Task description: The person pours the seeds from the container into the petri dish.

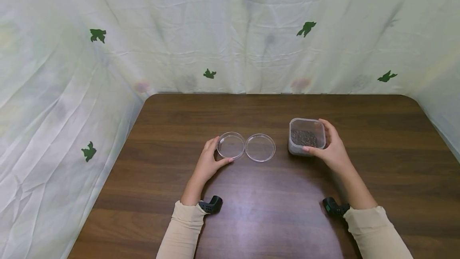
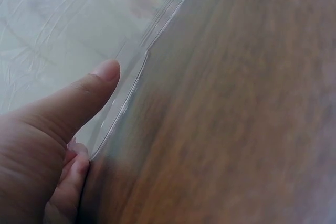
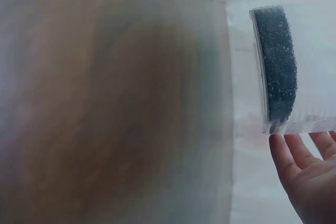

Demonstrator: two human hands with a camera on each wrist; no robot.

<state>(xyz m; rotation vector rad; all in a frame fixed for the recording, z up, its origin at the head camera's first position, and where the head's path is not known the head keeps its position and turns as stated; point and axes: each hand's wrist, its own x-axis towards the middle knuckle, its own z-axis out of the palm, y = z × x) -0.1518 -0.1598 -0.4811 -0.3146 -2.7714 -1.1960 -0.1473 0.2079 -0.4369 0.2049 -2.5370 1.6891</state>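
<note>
Two round, clear petri dish halves lie side by side on the brown table in the head view. My left hand [image 1: 207, 164] has its thumb and fingers round the rim of the left petri dish [image 1: 230, 146]. Next to it, rims close together, lies the right petri dish [image 1: 260, 147]. A clear square plastic tub [image 1: 296, 149] holds a layer of small dark granules [image 1: 303, 137]. With thumb in front and fingers behind, my right hand [image 1: 336, 151] grips the tub's right side. The right wrist view has the tub [image 3: 277, 127] standing clear of the tabletop, granules level along its base.
The wood-grain table [image 1: 258, 203] ends at a rounded back edge. Pale curtains [image 1: 230, 31] with green leaf-like patches hang behind it and at the sides. Black wrist cameras [image 1: 212, 205] sit on both forearms.
</note>
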